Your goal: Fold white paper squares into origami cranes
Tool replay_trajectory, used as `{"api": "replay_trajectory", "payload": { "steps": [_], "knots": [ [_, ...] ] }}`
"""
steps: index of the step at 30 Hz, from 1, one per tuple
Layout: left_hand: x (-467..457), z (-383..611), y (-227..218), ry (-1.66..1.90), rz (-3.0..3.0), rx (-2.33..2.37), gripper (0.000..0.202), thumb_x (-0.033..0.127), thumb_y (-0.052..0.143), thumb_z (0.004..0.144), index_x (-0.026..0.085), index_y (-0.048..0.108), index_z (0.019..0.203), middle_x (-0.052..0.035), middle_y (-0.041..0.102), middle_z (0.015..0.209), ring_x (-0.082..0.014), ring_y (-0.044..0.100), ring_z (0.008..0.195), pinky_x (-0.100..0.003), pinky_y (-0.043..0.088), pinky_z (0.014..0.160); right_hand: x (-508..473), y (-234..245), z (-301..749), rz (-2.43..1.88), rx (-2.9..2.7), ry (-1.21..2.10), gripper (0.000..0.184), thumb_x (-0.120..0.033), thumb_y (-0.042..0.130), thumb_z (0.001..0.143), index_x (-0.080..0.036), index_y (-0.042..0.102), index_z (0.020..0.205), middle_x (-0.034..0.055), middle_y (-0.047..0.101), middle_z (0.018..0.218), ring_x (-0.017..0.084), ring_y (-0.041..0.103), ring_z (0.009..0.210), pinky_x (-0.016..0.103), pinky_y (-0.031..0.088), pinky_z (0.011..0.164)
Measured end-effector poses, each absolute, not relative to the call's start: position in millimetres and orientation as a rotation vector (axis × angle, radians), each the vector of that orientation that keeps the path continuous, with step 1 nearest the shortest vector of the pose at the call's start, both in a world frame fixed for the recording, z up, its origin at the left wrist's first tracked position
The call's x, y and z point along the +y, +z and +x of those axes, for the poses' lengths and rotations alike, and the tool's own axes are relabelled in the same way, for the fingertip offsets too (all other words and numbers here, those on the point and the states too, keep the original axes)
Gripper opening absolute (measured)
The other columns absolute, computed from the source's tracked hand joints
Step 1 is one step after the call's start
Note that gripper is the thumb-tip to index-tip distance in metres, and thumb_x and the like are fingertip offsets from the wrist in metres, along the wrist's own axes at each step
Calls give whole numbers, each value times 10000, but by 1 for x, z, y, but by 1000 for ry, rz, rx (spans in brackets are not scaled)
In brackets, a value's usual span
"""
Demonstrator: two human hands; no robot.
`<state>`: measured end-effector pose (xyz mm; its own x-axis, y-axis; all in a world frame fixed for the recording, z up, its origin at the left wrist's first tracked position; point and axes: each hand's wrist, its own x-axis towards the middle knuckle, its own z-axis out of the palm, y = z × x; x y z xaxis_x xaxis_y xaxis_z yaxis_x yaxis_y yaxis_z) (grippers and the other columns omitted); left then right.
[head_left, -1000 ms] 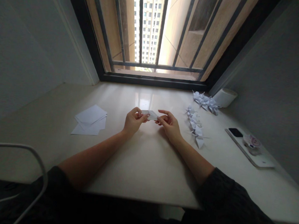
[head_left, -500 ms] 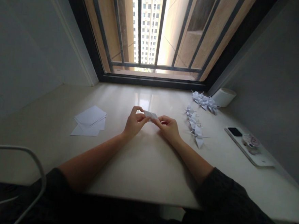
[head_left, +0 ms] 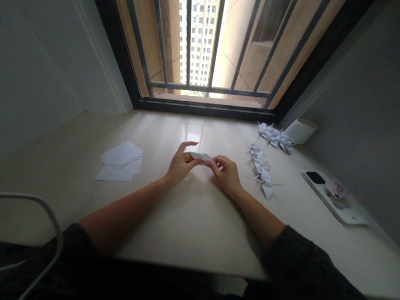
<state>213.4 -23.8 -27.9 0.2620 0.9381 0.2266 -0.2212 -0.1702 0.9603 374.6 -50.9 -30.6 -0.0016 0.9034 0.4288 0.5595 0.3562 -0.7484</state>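
Between the two hands (head_left: 179, 166) (head_left: 229, 175), held by both, is folded white paper (head_left: 200, 156).

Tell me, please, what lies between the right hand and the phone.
The head view shows a row of folded papers between the right hand and the phone.

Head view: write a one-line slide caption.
Left hand and right hand hold folded paper at a windowsill, with white paper sheets to the left and origami cranes to the right.

Folded paper (head_left: 199, 156) — whitish, flattish — held from both sides.
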Motion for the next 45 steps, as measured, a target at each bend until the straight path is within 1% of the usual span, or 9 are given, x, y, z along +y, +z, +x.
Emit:
{"api": "replay_trajectory", "payload": {
  "steps": [4,8,14,19,26,29,38,42,45],
  "knots": [
    [-20,212,-28,1184,1344,797,445,239,738,643,154,546,1036,-21,687,744,-134,648,690,-255,498,684,-49,-30,376,-1362,-1600,531,334,-498,574,775,-211,673,636,17,640,636,146,513,585,273,382,576],
    [-20,212,-27,1177,1353,837,389,252,731,645,147,594,994,-18,678,728,-118,622,657,-239,471,647,-51,-29,376,-1379,-1539,584,334,-509,616,737,-208,684,608,4,643,593,139,512,536,273,374,564],
    [-19,211,-27,1223,1362,868,336,291,730,642,149,619,925,-18,680,743,-122,618,689,-234,459,644,-53,-29,373,-1235,-1576,552,252,-461,617,759,-233,722,731,13,661,678,149,526,622,281,411,618],
    [-18,209,-28,1221,1375,919,373,321,718,660,167,614,983,-32,700,786,-140,633,718,-232,453,616,-51,-31,372,-1252,-1546,604,279,-480,621,746,-226,726,792,27,685,739,148,544,628,283,428,607],
    [-17,208,-30,1242,1326,959,492,338,751,630,178,584,1065,-44,715,784,-150,643,696,-231,446,600,-47,-35,374,-1339,-1393,761,416,-584,657,638,-177,720,694,41,688,669,131,538,534,260,409,514],
    [-16,209,-31,1230,1307,950,518,335,754,627,175,568,1083,-49,716,790,-150,645,696,-231,445,602,-46,-35,374,-1366,-1365,796,432,-589,673,610,-167,723,680,44,679,624,138,553,533,261,415,527],
    [-18,210,-28,1277,1308,969,482,333,757,623,175,582,1043,-39,709,765,-145,636,693,-240,447,625,-50,-30,372,-1408,-1239,797,452,-595,732,511,-152,656,561,24,625,539,106,472,448,243,363,455],
    [-17,210,-29,1281,1313,974,471,337,755,625,176,585,1034,-32,705,747,-145,636,689,-239,451,622,-48,-32,373,-1355,-1259,815,440,-590,718,542,-156,657,579,20,627,552,106,476,459,242,370,458],
    [-16,209,-29,1284,1284,982,425,338,745,634,178,589,995,-35,708,772,-150,645,712,-238,462,619,-46,-32,373,-1291,-1274,815,399,-560,693,606,-164,689,658,29,657,625,118,519,516,247,407,496]
  ]
}}
